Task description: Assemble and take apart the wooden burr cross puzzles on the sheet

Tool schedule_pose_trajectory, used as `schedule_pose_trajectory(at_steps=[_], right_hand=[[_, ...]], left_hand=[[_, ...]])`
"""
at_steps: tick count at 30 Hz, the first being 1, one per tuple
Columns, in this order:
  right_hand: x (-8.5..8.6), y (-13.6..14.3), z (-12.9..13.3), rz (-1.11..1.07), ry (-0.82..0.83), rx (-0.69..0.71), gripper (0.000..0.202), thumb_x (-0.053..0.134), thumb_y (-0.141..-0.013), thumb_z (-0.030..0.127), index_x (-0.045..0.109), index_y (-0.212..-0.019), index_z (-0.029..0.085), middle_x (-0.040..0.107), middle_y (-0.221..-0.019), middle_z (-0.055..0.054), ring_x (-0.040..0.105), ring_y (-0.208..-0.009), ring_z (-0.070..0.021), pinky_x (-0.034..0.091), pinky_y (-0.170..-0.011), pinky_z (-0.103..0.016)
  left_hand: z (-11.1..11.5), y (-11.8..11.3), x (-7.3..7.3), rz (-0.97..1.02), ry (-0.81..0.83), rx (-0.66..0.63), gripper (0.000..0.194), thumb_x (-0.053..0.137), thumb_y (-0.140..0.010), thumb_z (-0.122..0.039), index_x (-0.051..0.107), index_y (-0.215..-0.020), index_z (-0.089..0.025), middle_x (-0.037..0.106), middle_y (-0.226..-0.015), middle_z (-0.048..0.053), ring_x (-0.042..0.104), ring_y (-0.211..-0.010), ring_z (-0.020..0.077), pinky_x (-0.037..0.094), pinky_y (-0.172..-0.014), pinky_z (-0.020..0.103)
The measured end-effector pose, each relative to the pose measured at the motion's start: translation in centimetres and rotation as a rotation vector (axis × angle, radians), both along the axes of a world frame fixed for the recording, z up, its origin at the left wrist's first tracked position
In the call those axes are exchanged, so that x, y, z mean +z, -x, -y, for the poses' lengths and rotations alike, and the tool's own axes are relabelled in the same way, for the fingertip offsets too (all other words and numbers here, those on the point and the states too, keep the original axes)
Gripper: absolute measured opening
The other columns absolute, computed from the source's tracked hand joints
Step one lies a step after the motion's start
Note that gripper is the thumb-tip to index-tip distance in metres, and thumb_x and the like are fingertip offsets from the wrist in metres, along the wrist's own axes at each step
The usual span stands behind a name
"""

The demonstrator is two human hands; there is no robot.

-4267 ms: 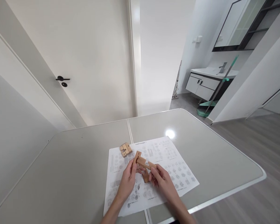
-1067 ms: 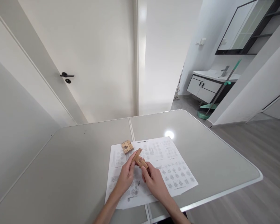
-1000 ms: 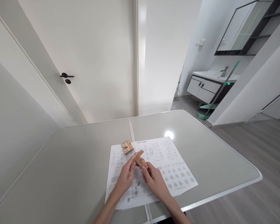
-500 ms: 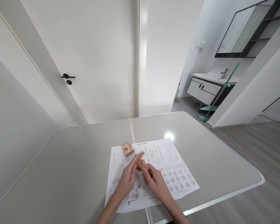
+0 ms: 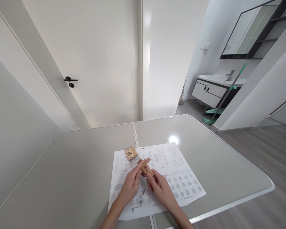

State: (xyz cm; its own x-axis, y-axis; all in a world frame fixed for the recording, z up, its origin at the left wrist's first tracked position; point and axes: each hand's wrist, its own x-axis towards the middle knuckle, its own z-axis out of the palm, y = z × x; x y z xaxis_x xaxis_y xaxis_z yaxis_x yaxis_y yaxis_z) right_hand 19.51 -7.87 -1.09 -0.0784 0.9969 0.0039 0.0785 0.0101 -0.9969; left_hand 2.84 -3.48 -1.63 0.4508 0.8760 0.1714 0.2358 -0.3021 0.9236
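At the lower centre of the frame, small wooden bars [image 5: 146, 163] are held just above a printed sheet [image 5: 178, 168] on the bench [image 5: 81, 178]. The upper bar is pinched by the left hand [image 5: 130, 185], its grip closed with fingers nearly straight; the lower bar's near end is clasped between thumb and curled fingers of the right hand [image 5: 162, 188]. The bars are crossed at an angle; whether they are interlocked cannot be told. A squarish cluster of wooden pieces [image 5: 131, 153] is left at the sheet's upper left edge, untouched. The step in hand is judged to be the lining-up of one bar against the other; for the next move, matched angles and gentle, opposed pressure seem called for.
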Motion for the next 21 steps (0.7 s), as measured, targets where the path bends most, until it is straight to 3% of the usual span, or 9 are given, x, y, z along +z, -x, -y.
schedule_pose_trajectory(at_steps=[4, 11, 21], right_hand=[[-0.02, 0.06, -0.05, 0.004, 0.025, -0.004, 0.054, 0.045, -0.101, 0.066, 0.067, -0.111, 0.018, 0.05, -0.06, 0.003, 0.042, -0.053, -0.0167, 0.032, -0.053, -0.028], [-0.03, 0.3, -0.04, -0.022, 0.03, -0.011, 0.052, 0.046, -0.1, 0.068, 0.065, -0.091, 0.019, 0.053, -0.059, 0.002, 0.044, -0.052, -0.0158, 0.033, -0.053, -0.027], [0.16, 0.59, -0.17, -0.051, 0.033, -0.016, 0.055, 0.046, -0.099, 0.069, 0.067, -0.107, 0.019, 0.053, -0.06, 0.002, 0.046, -0.053, -0.0177, 0.035, -0.054, -0.029]], left_hand=[[0.13, -0.06, -0.08, -0.024, -0.009, 0.025, 0.05, 0.034, -0.11, -0.038, 0.037, -0.16, -0.034, 0.042, -0.164, 0.001, 0.028, -0.157, 0.0235, 0.023, -0.13, 0.053], [0.34, 0.09, 0.24, -0.044, 0.003, 0.001, 0.049, 0.033, -0.11, -0.038, 0.039, -0.159, -0.036, 0.044, -0.164, -0.001, 0.024, -0.158, 0.0234, 0.023, -0.13, 0.053], [0.3, 0.24, -0.17, -0.044, 0.0, 0.029, 0.05, 0.031, -0.111, -0.04, 0.033, -0.161, -0.038, 0.041, -0.165, -0.001, 0.033, -0.155, 0.0239, 0.03, -0.127, 0.051]])
